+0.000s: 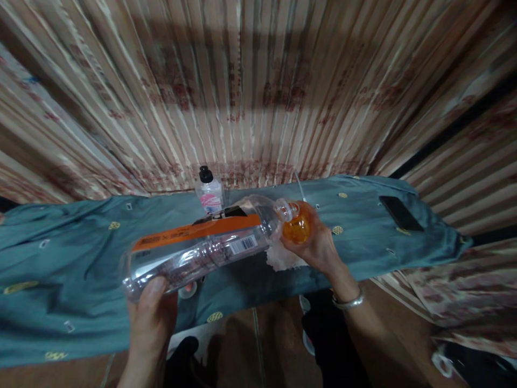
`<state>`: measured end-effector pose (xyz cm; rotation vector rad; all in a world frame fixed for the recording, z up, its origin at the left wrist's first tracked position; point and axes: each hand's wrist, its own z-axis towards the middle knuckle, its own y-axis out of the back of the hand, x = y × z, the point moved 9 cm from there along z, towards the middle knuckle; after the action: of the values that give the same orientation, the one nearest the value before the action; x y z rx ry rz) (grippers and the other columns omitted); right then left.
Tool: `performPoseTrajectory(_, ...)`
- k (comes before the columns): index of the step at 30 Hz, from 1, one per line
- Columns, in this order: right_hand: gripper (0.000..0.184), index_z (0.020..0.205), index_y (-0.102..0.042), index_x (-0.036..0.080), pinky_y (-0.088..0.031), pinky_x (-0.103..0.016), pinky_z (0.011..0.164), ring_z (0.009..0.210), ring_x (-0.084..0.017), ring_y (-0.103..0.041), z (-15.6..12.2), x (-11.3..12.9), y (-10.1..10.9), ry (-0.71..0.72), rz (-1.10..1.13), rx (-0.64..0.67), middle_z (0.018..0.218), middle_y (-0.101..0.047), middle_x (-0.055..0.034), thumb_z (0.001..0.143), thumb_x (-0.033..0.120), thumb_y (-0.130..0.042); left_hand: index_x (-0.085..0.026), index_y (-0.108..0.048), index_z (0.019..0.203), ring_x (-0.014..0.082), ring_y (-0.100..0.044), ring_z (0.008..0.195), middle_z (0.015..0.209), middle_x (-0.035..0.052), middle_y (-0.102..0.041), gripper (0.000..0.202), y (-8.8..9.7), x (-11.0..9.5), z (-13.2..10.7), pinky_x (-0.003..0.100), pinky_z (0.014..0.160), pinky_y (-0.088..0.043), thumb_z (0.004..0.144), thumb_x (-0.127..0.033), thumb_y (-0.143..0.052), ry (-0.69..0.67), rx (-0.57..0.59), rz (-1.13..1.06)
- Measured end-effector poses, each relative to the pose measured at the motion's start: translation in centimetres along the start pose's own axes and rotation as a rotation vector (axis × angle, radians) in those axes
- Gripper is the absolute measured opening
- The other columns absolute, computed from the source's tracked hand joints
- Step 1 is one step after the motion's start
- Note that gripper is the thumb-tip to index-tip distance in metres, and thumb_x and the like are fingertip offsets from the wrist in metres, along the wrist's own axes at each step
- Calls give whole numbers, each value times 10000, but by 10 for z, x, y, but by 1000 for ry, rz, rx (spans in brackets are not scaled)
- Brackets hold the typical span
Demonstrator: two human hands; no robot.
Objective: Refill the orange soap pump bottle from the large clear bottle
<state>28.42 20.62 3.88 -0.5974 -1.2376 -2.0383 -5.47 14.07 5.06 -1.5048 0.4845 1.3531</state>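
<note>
A large clear plastic bottle (210, 248) with an orange and silver label lies tilted across the middle of the view, its neck at the right. My left hand (151, 310) is closed around its base, the thumb on top. My right hand (321, 245) grips a small clear container (297, 225) of orange liquid, held right at the large bottle's mouth; I cannot tell whether the two touch. Crumpled white tissue (283, 260) shows just below the right hand. A small round clear piece (188, 290), perhaps a cap, is partly hidden beside the left hand.
A teal patterned cloth (355, 237) covers the narrow table. At the back stands a clear bottle (210, 196) with a black top and pink label. A thin white stick (299, 186) rises behind the container. To the right lies a dark phone (401, 213). Curtains (250, 97) hang behind.
</note>
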Motion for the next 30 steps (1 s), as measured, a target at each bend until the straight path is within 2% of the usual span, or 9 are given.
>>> performPoseTrajectory(7, 854, 1456, -485, 205, -667, -471, 933, 1085, -323, -781, -4, -2, 2, -13, -21, -17, 1270, -763, -137, 716, 453, -833, -208, -771, 839, 128, -550, 487, 635, -15, -672, 455, 0, 2, 4, 199, 399, -472, 534, -493, -952, 6, -8, 3)
performPoseTrajectory(12, 839, 1453, -488, 219, -658, -481, 974, 1146, -316, -762, -6, 0, 5, -22, 15, 1, 1328, -738, -130, 714, 418, -831, -239, -768, 1015, 139, -602, 527, 685, -19, -682, 565, -4, -2, 3, 182, 391, -466, 537, -476, -956, 7, -1, -11)
performPoseTrajectory(18, 838, 1445, -493, 208, -659, -509, 967, 1126, -330, -765, -8, 1, 6, -27, 24, 0, 1284, -751, -138, 711, 435, -827, -270, -763, 1144, 158, -580, 463, 792, 4, -726, 636, -12, -9, -2, 262, 348, -488, 578, -490, -952, -17, 48, 13)
performPoseTrajectory(21, 835, 1439, -495, 209, -656, -530, 964, 1110, -340, -771, -10, -1, 7, -41, 52, -22, 1259, -763, -138, 706, 437, -824, -304, -760, 1196, 173, -616, 559, 882, 21, -749, 618, -7, -9, -4, 265, 397, -527, 630, -479, -937, -14, 48, 29)
performPoseTrajectory(25, 828, 1425, -510, 250, -661, -533, 945, 1055, -331, -788, -11, -6, 6, -85, 102, -18, 1233, -779, -101, 700, 481, -835, -338, -778, 1179, 205, -655, 709, 975, 38, -758, 590, -1, -8, -9, 260, 446, -552, 629, -475, -943, -11, 94, 50)
performPoseTrajectory(30, 862, 1449, -500, 277, -642, -525, 982, 1133, -342, -763, -12, -10, 6, -106, 112, -30, 1259, -765, -93, 687, 480, -847, -344, -794, 1141, 197, -671, 778, 1141, 34, -733, 566, 2, -6, -24, 271, 525, -597, 621, -496, -958, 55, 28, 40)
